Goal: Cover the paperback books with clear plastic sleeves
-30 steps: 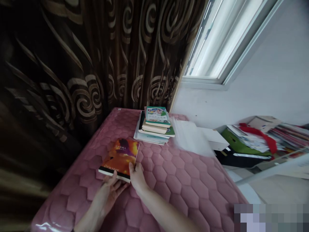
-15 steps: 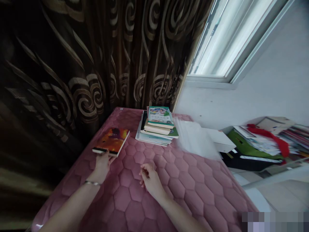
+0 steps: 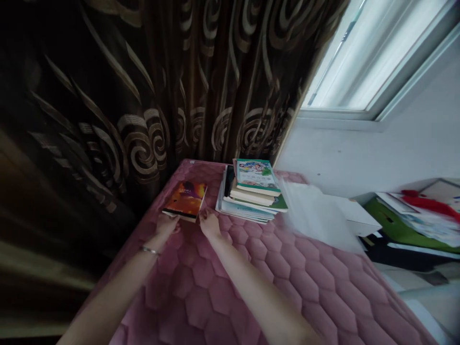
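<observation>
A thick book (image 3: 185, 199) with an orange, yellow and purple cover lies flat on the pink quilted mattress (image 3: 201, 297). My left hand (image 3: 168, 225) is closed on its near left edge, with the thumb at the cover's rim. Some of that hand's fingers are hidden. At the near right corner of the same book, my right hand (image 3: 210, 223) has its fingers pressed together against the side. To the right of the book stands a stack of books (image 3: 251, 196), topped by a green-bordered illustrated one.
Clear plastic sheeting (image 3: 319, 215) lies right of the stack, beside a white box (image 3: 354, 215). Papers and a red cloth (image 3: 429, 203) sit on a green item farther right. A dark patterned curtain (image 3: 143, 96) hangs behind and left; a window is upper right.
My right hand has moved forward to the book's right edge. The orange book has come down flat on the mattress, closer to the stack, with my left hand still on it. The view has turned left.
</observation>
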A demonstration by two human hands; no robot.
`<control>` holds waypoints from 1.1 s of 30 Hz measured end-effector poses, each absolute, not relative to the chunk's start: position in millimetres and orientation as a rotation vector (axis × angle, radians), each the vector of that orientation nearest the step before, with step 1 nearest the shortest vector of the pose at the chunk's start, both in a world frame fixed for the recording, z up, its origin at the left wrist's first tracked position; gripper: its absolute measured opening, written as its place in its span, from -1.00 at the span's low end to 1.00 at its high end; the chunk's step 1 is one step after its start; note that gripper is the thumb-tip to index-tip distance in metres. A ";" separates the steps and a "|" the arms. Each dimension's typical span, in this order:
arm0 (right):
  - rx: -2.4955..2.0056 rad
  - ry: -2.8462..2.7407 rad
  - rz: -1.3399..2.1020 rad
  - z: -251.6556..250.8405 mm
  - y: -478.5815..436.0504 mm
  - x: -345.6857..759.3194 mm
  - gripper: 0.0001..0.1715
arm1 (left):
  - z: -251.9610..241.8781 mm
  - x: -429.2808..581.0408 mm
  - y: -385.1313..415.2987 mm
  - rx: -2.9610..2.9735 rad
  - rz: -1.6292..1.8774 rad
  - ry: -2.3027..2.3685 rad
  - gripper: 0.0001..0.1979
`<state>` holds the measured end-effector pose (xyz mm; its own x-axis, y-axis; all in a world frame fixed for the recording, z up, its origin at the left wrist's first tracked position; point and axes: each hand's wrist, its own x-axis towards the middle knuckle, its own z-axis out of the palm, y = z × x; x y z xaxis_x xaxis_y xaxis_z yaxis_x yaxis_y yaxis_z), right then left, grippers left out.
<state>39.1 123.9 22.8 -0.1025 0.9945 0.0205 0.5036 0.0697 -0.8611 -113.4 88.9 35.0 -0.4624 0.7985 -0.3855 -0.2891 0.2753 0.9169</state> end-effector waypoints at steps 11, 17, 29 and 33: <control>-1.569 -1.743 0.730 13.9 130.9 7.7 -0.67 | 32.8 -171.4 109.9 1.524 1.135 2.040 -0.59; -1.625 -1.744 0.674 13.5 167.2 0.7 -0.66 | 28.8 -177.3 145.4 1.562 1.151 2.055 -0.66; -1.620 -1.785 0.629 8.5 192.5 -16.2 -0.62 | 15.6 -198.9 164.5 1.897 0.958 2.159 -0.72; -1.589 -1.798 0.618 6.3 188.7 -12.1 -0.56 | 11.3 -199.3 167.3 1.978 0.889 2.211 -0.68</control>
